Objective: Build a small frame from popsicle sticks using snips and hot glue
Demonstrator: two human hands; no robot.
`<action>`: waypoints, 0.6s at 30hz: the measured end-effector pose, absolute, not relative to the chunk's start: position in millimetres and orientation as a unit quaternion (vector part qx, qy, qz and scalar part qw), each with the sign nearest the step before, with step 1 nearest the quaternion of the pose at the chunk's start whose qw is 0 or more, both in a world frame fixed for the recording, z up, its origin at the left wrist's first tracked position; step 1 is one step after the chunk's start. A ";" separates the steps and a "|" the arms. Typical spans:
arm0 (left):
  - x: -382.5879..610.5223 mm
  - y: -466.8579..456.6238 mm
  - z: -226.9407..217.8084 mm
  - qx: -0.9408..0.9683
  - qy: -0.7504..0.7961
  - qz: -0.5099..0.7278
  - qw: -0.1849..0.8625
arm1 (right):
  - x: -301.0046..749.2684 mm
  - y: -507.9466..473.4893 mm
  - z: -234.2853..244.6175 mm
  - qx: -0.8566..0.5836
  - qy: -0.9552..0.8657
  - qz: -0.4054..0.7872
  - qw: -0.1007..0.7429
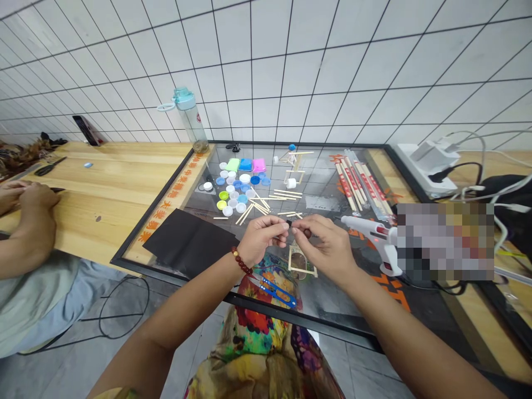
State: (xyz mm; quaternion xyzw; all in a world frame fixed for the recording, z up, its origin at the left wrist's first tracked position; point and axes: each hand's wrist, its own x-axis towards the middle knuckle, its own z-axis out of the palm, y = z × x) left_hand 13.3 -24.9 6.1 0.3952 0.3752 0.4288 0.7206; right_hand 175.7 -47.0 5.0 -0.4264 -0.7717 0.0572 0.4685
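Between my fingertips is a small black piece point(290, 224), too small to make out its material for sure. My left hand point(266, 237), with a beaded bracelet at the wrist, pinches it from the left. From the right, the thumb and forefinger of my right hand point(326, 241) close on its other side. Just below my hands a small frame of wooden sticks point(302, 270) lies on the glass. Blue thread snips point(276, 291) rest near the table's front edge. Left of my left hand lies a black sheet point(189, 241). Loose wooden sticks point(260, 205) are scattered beyond my hands.
Bottle caps point(233, 195) and coloured clay packs point(245, 165) stand beyond the sticks, near a stick structure point(296, 166). A white glue gun point(374, 238) lies right, below packaged sticks point(359, 183). A water bottle point(192, 122) stands back left; a co-worker's hands point(29, 197) are at far left.
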 end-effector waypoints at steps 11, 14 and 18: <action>13.2 -26.8 9.1 0.429 0.383 0.434 0.693 | 176.1 -48.7 6.1 -0.426 -0.760 0.099 0.481; 13.1 -26.4 8.3 0.439 0.382 0.433 0.689 | 175.6 -49.0 6.5 -0.427 -0.759 0.102 0.482; 13.6 -25.4 6.7 0.439 0.370 0.446 0.687 | 175.1 -48.9 6.9 -0.429 -0.756 0.112 0.481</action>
